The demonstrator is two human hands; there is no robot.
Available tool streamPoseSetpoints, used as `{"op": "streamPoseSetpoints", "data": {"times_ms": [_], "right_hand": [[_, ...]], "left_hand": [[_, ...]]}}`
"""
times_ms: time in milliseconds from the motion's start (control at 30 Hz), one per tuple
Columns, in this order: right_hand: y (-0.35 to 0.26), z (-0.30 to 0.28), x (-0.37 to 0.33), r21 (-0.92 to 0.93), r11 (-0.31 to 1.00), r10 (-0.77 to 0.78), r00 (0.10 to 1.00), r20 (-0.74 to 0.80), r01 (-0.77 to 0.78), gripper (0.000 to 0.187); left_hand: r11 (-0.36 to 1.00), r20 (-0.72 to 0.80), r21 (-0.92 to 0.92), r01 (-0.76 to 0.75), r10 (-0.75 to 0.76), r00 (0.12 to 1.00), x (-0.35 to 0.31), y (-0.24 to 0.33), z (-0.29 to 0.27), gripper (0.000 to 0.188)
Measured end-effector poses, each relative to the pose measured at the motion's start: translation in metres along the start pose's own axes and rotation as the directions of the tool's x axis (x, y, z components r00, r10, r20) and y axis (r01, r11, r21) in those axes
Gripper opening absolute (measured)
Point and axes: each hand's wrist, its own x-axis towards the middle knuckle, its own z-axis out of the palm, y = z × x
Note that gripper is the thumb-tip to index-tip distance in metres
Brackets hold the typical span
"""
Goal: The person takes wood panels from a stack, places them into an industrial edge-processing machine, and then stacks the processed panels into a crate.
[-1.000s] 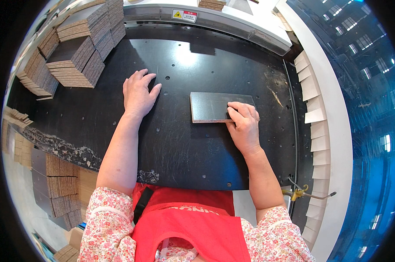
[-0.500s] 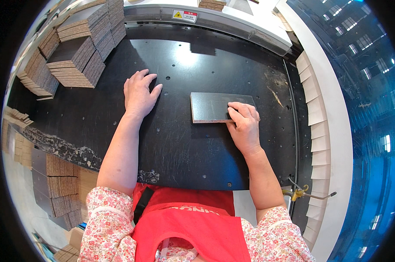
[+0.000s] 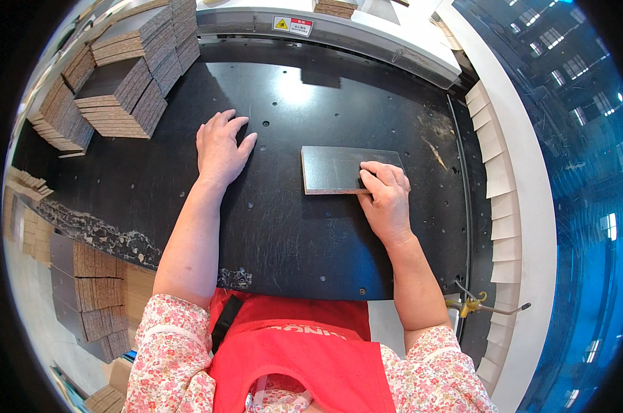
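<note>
My right hand grips the near right part of a small dark grey board, thumb at its near edge and fingers bent over the top face. The board is rectangular, with a brown chipboard-like edge showing along its front. It is over the right half of a black worktop; whether it touches the surface I cannot tell. To the left, my left hand rests on the worktop, fingers apart and holding nothing.
Stacks of dark-faced chipboard pieces stand at the far left. More stacked boards lie below the worktop's left edge. A grey machine beam with a warning label crosses the back. White overlapping flaps and a yellow hook-like fitting are on the right.
</note>
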Motion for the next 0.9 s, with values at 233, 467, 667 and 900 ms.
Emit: {"op": "streamPoseSetpoints", "data": {"times_ms": [233, 467, 667, 900], "right_hand": [[-0.0004, 0.0003, -0.0008, -0.012, 1.000, 0.004, 1.000, 0.004, -0.004, 0.028], [0.0011, 0.0017, -0.0012, -0.010, 1.000, -0.005, 1.000, -0.007, 0.005, 0.027], [0.0004, 0.0014, -0.0006, -0.003, 1.000, 0.002, 1.000, -0.006, -0.002, 0.026], [-0.0014, -0.0004, 0.0001, -0.005, 1.000, 0.003, 1.000, -0.001, -0.003, 0.026]], "left_hand": [[1.000, -0.009, 0.011, -0.003, 0.003, 1.000, -0.0002, -0.0003, 0.0011, 0.042], [1.000, -0.012, 0.000, -0.012, 0.012, 1.000, 0.0003, -0.0019, 0.0020, 0.041], [1.000, -0.009, -0.002, -0.006, 0.006, 1.000, 0.0004, -0.0006, 0.0017, 0.041], [1.000, 0.004, 0.007, 0.006, -0.006, 1.000, 0.0001, -0.0003, 0.0006, 0.041]]}}
